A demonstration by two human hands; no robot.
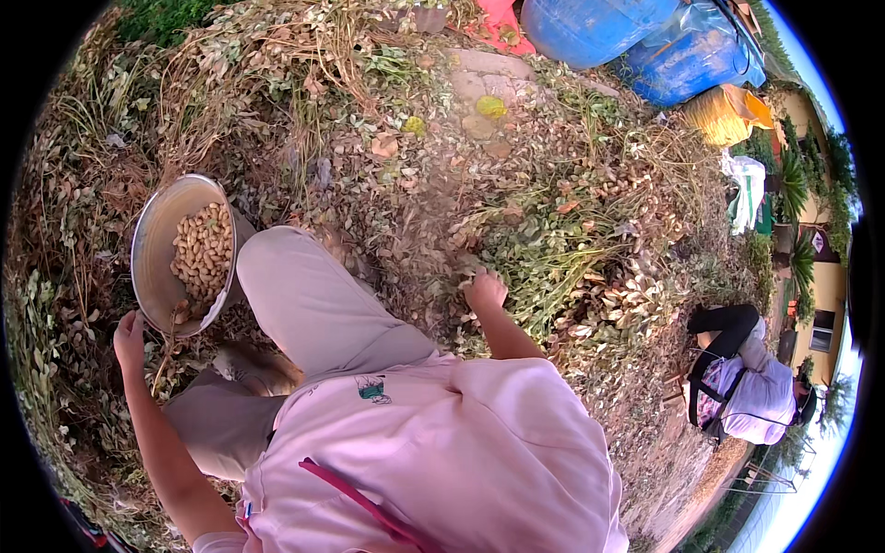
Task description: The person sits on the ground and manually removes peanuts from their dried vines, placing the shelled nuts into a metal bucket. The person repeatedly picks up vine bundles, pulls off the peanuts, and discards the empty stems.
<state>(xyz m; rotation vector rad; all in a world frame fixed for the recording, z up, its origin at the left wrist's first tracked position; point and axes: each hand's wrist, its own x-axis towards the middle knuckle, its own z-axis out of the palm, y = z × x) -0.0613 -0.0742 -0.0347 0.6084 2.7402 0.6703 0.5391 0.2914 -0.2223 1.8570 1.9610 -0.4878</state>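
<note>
A pale metal-looking bucket (pixel 151 235) stands to the left of my bent knee, with unshelled peanuts (pixel 204 249) heaped inside. A dry stem with a withered leaf crosses its near rim. My left hand (pixel 129 344) is at that rim, fingertips close together; whether they grip the rim is unclear. My right hand (pixel 486 290) reaches down to the ground among dried peanut plants (pixel 574 263), fingers curled. Its fingertips are partly lost against the leaves, so anything held there cannot be made out.
Dry leaves and stems (pixel 387 173) cover the ground around me. Blue plastic barrels (pixel 594 27), a yellow woven sack (pixel 722 114) and a white sack (pixel 747 190) stand at the far right. Another person (pixel 750 387) sits low on the right. Paving stones (pixel 484 76) show ahead.
</note>
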